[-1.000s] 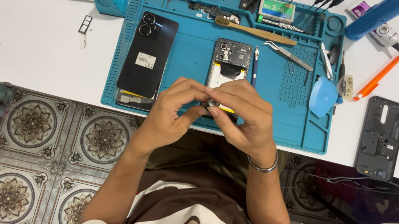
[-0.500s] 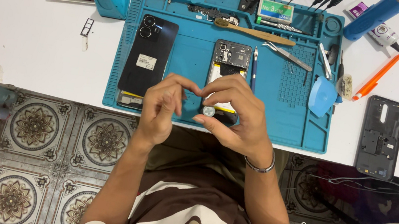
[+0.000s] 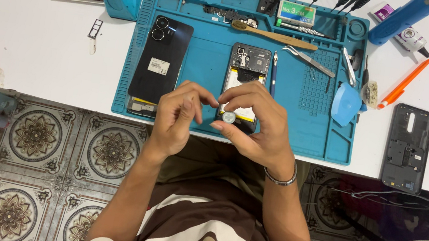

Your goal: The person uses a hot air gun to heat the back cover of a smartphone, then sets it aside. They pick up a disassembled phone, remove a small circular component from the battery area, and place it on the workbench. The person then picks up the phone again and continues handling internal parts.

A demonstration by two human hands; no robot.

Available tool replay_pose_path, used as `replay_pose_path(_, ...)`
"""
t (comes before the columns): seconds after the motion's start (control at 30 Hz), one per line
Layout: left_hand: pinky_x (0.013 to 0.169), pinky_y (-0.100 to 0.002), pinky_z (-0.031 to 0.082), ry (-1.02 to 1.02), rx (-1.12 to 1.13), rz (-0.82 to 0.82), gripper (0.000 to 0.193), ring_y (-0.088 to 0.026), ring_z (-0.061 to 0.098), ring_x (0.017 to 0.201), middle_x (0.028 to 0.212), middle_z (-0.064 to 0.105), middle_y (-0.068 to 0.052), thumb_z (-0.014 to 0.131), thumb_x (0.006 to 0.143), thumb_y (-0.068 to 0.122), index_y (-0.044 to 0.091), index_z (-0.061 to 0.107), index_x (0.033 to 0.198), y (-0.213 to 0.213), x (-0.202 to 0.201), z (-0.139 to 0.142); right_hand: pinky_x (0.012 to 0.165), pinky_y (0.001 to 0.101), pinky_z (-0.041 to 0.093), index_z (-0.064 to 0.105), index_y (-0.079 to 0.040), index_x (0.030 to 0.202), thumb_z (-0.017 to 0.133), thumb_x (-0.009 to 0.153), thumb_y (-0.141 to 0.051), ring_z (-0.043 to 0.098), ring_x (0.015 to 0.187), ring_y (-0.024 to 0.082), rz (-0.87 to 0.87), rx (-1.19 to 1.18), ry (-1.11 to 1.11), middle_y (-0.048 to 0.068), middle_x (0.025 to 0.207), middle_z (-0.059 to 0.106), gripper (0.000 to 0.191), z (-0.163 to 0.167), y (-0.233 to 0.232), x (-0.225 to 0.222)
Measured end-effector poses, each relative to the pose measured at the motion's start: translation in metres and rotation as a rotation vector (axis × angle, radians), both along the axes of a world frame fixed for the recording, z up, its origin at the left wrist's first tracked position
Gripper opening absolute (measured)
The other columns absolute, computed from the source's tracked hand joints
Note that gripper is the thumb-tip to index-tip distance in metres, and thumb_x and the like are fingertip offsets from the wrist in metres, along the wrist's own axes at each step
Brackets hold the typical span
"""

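Right hand (image 3: pixel 257 123) pinches a small round disc (image 3: pixel 229 118) above the mat's (image 3: pixel 207 61) near edge, over the opened phone (image 3: pixel 248 65). Left hand (image 3: pixel 179 116), fingers curled, empty, just beside. Mat trays hold screws and bits (image 3: pixel 226 14).

Both hands (image 3: pixel 226 119) hold a small silver disc (image 3: pixel 228 117).

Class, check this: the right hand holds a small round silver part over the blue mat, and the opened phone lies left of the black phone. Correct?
Not quite. In the head view the opened phone lies right of the black phone. The right hand does hold the round silver part over the blue mat.
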State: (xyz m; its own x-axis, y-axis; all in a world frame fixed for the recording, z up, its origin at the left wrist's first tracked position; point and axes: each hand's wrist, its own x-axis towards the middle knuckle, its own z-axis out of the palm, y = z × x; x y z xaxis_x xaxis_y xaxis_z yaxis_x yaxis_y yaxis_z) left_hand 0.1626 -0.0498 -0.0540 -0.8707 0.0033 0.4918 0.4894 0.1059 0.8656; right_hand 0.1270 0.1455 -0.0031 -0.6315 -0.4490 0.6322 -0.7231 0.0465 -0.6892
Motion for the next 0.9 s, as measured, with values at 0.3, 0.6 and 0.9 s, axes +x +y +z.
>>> replay_pose_path(0.3, 0.076, -0.030, 0.045, -0.010, -0.049, 0.012, 0.060, -0.016, 0.059, 0.084, 0.095, 0.073, -0.011, 0.039, 0.113, 0.049, 0.003, 0.064, 0.083, 0.000, -0.001, 0.003, 0.071, 0.0215, 0.050, 0.057, -0.002, 0.105, 0.081, 0.090, -0.006, 0.065, 0.082, 0.010, -0.023, -0.116, -0.283, 0.011, 0.102, 0.076, 0.028, -0.027, 0.009, -0.003)
replay_pose_path(0.6, 0.088, -0.038, 0.048, 0.123, -0.465, 0.225, 0.024, -0.025, 0.060, 0.103, 0.109, 0.069, -0.004, 0.078, 0.090, 0.017, 0.007, 0.072, 0.111, 0.008, 0.017, 0.035, 0.081, 0.0298, 0.065, 0.049, -0.001, 0.114, 0.073, 0.101, -0.011, 0.072, 0.102, 0.019, 0.027, -0.404, -0.351, 0.019, 0.108, 0.070, 0.029, -0.037, 0.017, -0.006)
replay_pose_path(0.9, 0.086, -0.039, 0.042, 0.112, -0.652, 0.354, 0.013, -0.024, 0.057, 0.106, 0.113, 0.068, 0.003, 0.082, 0.088, 0.021, 0.016, 0.076, 0.098, 0.007, 0.014, 0.028, 0.075, 0.0294, 0.066, 0.048, -0.003, 0.114, 0.071, 0.103, -0.016, 0.074, 0.096, 0.018, -0.003, -0.494, -0.382, 0.020, 0.105, 0.071, 0.029, -0.044, 0.014, -0.008)
